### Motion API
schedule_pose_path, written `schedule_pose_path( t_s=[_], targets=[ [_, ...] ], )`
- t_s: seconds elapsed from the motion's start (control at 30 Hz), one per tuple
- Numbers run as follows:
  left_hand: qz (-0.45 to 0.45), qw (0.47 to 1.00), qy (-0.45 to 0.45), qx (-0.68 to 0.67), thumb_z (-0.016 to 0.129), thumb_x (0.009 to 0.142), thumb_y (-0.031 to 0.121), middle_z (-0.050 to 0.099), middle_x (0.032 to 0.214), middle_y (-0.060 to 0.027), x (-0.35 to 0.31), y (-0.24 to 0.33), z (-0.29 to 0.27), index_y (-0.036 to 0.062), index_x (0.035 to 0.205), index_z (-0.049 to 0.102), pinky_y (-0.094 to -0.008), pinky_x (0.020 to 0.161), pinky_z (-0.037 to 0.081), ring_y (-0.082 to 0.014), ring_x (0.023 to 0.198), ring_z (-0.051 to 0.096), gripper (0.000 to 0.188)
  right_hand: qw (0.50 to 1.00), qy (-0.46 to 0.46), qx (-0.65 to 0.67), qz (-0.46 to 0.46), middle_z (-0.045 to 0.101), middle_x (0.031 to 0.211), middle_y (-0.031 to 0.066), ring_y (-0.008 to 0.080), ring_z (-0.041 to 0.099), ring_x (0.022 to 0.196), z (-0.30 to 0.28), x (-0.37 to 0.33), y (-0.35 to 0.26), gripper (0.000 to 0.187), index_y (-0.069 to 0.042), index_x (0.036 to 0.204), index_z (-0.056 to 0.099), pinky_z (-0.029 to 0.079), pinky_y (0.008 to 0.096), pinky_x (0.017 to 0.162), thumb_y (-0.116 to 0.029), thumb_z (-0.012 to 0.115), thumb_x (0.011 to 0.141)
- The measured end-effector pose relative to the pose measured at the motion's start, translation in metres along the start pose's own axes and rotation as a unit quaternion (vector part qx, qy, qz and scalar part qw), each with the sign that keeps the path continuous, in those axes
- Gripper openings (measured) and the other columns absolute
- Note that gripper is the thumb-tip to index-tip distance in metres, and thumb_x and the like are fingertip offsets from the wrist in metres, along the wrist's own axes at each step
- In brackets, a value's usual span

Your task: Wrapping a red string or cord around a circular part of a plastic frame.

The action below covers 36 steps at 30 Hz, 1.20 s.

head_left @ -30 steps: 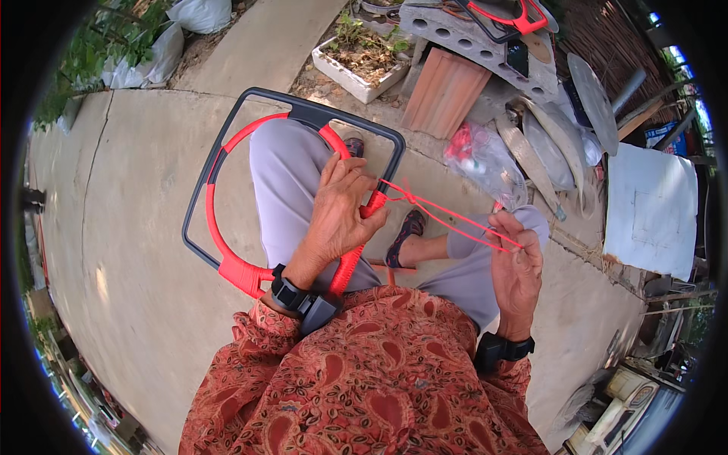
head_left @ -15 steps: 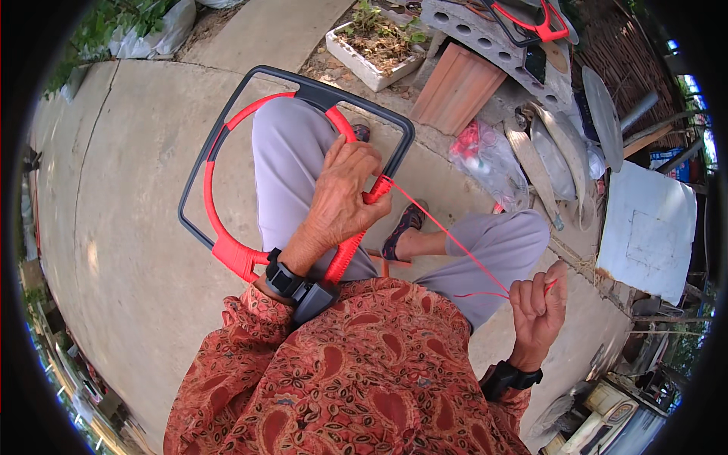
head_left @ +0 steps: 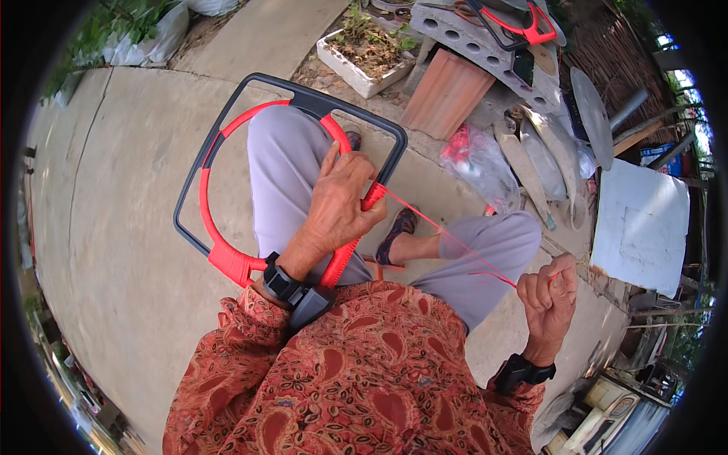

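Across my raised left knee lies a frame (head_left: 205, 199), a rounded black rectangle with a red-wrapped hoop inside it. My left hand (head_left: 340, 199) is closed round the hoop's right side, where dense red winding covers it. From that winding a thin red cord (head_left: 456, 239) runs taut, down and to the right. My right hand (head_left: 547, 297) pinches the cord out beyond my other knee, fingers curled, and a short loose tail sticks out beside it. What lies under my left palm is hidden.
A similar red and black frame (head_left: 537, 34) rests on a concrete slab (head_left: 470, 49) at the back right. Below it stand a terracotta block (head_left: 447, 92) and a clear plastic bag (head_left: 481, 171). A white planter (head_left: 362, 70) sits farther left. A pale board (head_left: 641, 226) lies at right.
My right hand has moved slightly right and up, drawing the cord farther out from the frame. The left hand keeps its hold; the whole view has shifted a little.
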<state>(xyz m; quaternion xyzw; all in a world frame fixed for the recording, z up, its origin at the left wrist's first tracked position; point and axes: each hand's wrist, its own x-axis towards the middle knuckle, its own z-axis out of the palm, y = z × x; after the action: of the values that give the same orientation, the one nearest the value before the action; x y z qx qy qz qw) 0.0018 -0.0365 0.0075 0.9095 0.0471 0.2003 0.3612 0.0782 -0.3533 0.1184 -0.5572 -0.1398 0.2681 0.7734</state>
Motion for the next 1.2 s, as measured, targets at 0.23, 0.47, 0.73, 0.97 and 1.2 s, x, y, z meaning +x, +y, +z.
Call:
schedule_pose_path(
  t_s=[0.23, 0.47, 0.73, 0.97, 1.2],
  targets=[
    [0.11, 0.993, -0.035, 0.017, 0.073, 0.072, 0.012, 0.054, 0.108, -0.0129, 0.004, 0.015, -0.005, 0.0037, 0.094, 0.066, -0.0469, 0.096, 0.04, -0.0326, 0.101, 0.054, 0.024, 0.983, -0.126, 0.03, -0.128, 0.04, 0.057, -0.002, 0.0076, 0.036, 0.046, 0.054, 0.053, -0.057, 0.016, -0.007, 0.099, 0.046, 0.033, 0.0266, 0.051, -0.022, 0.051, 0.099],
    [-0.181, 0.929, 0.039, -0.319, 0.071, 0.083, 0.01, 0.059, 0.088, -0.0085, 0.002, 0.009, 0.004, -0.0023, 0.088, 0.064, -0.0304, 0.071, 0.046, -0.0182, 0.082, 0.055, 0.014, 0.895, 0.161, -0.353, -0.219, 0.057, 0.081, 0.0035, 0.008, 0.05, 0.073, 0.012, 0.128, -0.012, 0.018, 0.0, 0.102, 0.062, 0.042, 0.0232, 0.067, -0.016, 0.062, 0.094],
    [-0.106, 0.977, 0.119, -0.139, 0.067, 0.082, 0.002, 0.062, 0.094, -0.0109, 0.005, -0.003, 0.012, -0.0014, 0.087, 0.065, -0.0336, 0.084, 0.042, -0.0241, 0.091, 0.054, 0.006, 0.968, -0.04, -0.208, 0.137, 0.058, 0.083, -0.0042, 0.0028, 0.048, 0.07, 0.028, 0.125, 0.18, 0.005, -0.003, 0.091, 0.07, 0.039, 0.0191, 0.062, -0.006, 0.068, 0.087],
    [-0.079, 0.991, 0.105, -0.005, 0.067, 0.072, 0.001, 0.06, 0.116, -0.0165, 0.007, 0.0, 0.013, -0.0045, 0.08, 0.068, -0.0422, 0.097, 0.039, -0.0347, 0.112, 0.051, 0.01, 0.972, -0.023, 0.158, 0.171, 0.066, 0.093, -0.0001, 0.0094, 0.061, 0.083, 0.078, 0.137, 0.207, 0.013, -0.007, 0.103, 0.068, 0.05, 0.0247, 0.077, -0.007, 0.062, 0.092],
    [-0.099, 0.988, 0.106, -0.045, 0.068, 0.071, 0.0, 0.058, 0.125, -0.0157, 0.008, 0.001, 0.013, -0.0023, 0.081, 0.071, -0.0428, 0.1, 0.037, -0.0348, 0.119, 0.047, 0.011, 0.907, -0.077, 0.344, 0.232, 0.066, 0.098, -0.0004, 0.013, 0.062, 0.093, 0.079, 0.133, 0.222, 0.017, -0.009, 0.108, 0.065, 0.051, 0.0302, 0.086, -0.014, 0.062, 0.093]
  ],
)
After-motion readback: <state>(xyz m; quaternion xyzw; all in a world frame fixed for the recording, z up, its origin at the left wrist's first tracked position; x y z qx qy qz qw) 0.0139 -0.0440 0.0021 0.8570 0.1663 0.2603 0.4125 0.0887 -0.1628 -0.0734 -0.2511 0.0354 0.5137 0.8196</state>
